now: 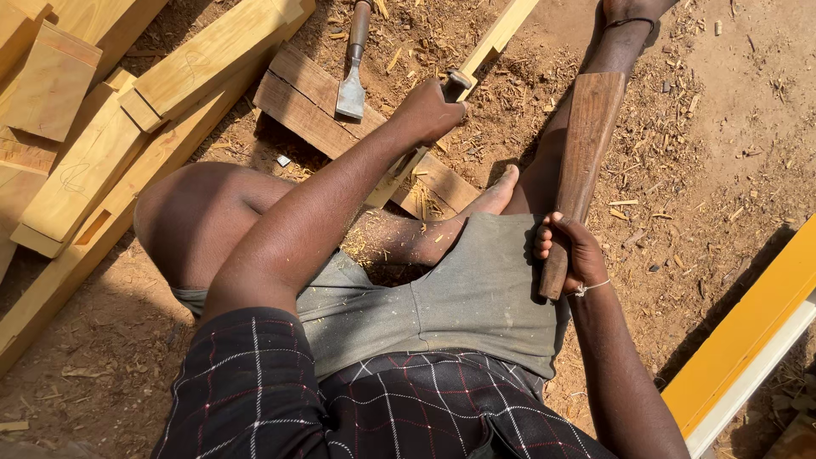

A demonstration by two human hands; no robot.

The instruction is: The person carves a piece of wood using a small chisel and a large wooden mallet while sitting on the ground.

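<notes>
Nearest the camera, the right arm runs up along the right side of the body, and the right hand [568, 253] is wrapped in a full fist round the narrow lower end of a dark wooden mallet [585, 166]. The club-shaped mallet slants up and away from the fist, its broad upper part lying along the outstretched right leg, above the grey shorts [476, 297].

The left arm stretches forward across the bent left knee, elbow nearly straight. The left hand [429, 110] is closed, knuckles up, round the top of a chisel handle [459, 83], which shows just beyond the fingers; the blade is hidden below the hand. Hand and tool sit over a long pale wooden batten [493, 38] that runs diagonally from under the bare foot [497, 194] towards the upper edge. The batten rests on a dark plank [297, 98].

On that plank, just left of the hand and apart from it, lies a second, broad-bladed chisel [351, 76]. Further left lies a stack of light timber pieces with cut joints [102, 127]. Shavings litter the reddish earth. A yellow board [748, 331] lies at the lower right.
</notes>
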